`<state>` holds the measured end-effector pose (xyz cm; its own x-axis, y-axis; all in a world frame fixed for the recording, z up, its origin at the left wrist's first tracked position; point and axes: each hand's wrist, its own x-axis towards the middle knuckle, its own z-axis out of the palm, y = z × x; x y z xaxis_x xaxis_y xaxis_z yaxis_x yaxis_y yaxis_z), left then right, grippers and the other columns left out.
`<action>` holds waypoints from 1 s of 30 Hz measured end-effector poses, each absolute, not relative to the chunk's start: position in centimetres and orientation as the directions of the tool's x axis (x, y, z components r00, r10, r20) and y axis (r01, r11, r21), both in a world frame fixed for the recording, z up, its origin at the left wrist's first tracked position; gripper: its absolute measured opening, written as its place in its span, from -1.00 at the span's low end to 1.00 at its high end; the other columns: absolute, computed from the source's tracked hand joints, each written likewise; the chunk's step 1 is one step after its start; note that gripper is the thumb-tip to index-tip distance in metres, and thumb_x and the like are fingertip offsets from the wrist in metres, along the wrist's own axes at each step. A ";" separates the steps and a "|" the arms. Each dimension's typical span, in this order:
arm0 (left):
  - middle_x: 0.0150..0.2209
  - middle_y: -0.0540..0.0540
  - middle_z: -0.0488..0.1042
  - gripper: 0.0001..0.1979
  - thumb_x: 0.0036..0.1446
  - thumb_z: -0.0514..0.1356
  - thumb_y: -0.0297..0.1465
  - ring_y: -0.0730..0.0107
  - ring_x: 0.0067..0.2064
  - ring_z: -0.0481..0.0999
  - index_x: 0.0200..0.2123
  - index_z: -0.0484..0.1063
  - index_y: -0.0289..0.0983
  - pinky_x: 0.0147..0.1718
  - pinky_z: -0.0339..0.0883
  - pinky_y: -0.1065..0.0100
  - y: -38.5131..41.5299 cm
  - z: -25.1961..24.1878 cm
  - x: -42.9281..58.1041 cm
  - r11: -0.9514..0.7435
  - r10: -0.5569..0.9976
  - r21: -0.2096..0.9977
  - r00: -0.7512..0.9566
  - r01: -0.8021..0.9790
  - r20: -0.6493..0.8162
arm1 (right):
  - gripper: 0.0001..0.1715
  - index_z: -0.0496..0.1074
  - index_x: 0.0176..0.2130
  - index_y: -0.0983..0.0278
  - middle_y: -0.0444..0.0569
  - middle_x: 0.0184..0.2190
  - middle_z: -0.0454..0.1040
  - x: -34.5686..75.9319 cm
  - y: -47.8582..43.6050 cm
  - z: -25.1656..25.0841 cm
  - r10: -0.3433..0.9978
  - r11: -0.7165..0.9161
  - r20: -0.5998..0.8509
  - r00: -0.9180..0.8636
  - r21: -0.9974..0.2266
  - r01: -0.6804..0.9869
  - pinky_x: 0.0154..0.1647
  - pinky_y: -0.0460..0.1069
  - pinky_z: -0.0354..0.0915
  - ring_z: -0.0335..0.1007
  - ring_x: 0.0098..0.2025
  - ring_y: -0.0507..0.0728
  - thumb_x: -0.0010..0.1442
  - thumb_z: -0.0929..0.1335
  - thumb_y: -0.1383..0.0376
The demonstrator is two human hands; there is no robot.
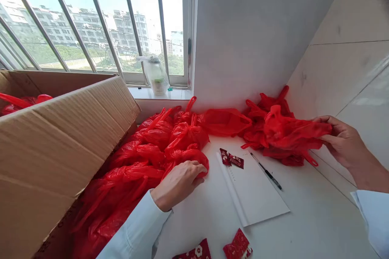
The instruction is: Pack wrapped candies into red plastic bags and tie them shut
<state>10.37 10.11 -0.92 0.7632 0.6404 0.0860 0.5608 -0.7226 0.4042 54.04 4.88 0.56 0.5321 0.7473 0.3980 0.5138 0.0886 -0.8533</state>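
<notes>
A white counter (304, 226) runs into a corner of pale walls below a barred window (91, 20). At the notebook (255, 190) lying mid-counter: the left hand (178, 184), fingers curled, presses the bag heap (146, 162) just left of it; the right hand (342, 141), fingers pinched shut, holds a red bag (291, 133) just behind it. A box (60, 137) stands far left.

Single head-worn view, looking forward and down onto white table (304, 226) from close above. Faces room corner: barred window (91, 20) ahead-left, tiled wall (349, 60) right. Cardboard box (60, 137) fills near left edge. Wide lens, edges bowed.
</notes>
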 end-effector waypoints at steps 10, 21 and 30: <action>-0.17 -0.05 0.52 -0.75 0.36 -0.04 -0.38 0.36 -0.16 0.48 -0.17 0.44 -0.24 -0.15 0.29 0.37 8.4 0.4 10.3 -0.688 0.680 0.525 0.698 0.501 0.224 | -0.63 0.20 -0.63 0.21 0.01 -0.33 0.43 37.5 2.6 -5.9 0.897 0.425 0.391 -0.207 -0.891 0.159 -0.14 0.12 0.28 0.37 -0.21 0.20 0.13 0.36 0.33; 0.08 -0.11 0.32 -0.62 0.21 0.21 -0.18 0.24 0.09 0.35 0.02 0.27 -0.17 0.05 0.29 0.27 3.4 -3.6 10.5 -0.669 0.642 0.566 0.759 0.482 0.113 | -0.63 0.29 -0.46 0.19 -0.03 -0.12 0.48 33.3 3.4 -12.7 0.866 0.478 0.388 -0.315 -0.826 0.298 -0.08 0.04 0.27 0.38 -0.06 0.17 -0.27 0.16 0.57; -0.19 -0.09 0.46 -0.59 -0.01 0.02 -0.73 0.29 -0.16 0.46 -0.13 0.33 -0.25 -0.17 0.32 0.33 7.1 -4.7 11.9 -0.718 0.631 0.458 0.767 0.524 0.113 | -0.66 0.39 -0.38 0.21 -0.01 -0.19 0.50 34.2 4.1 -11.3 0.883 0.467 0.404 -0.238 -0.810 0.356 -0.08 0.05 0.26 0.39 -0.11 0.15 -0.06 0.19 0.56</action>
<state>11.87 7.14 -4.71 0.7672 0.6313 0.1134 0.5236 -0.7185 0.4579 34.15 4.15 -11.31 -0.2385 0.8831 0.4040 0.3561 0.4666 -0.8096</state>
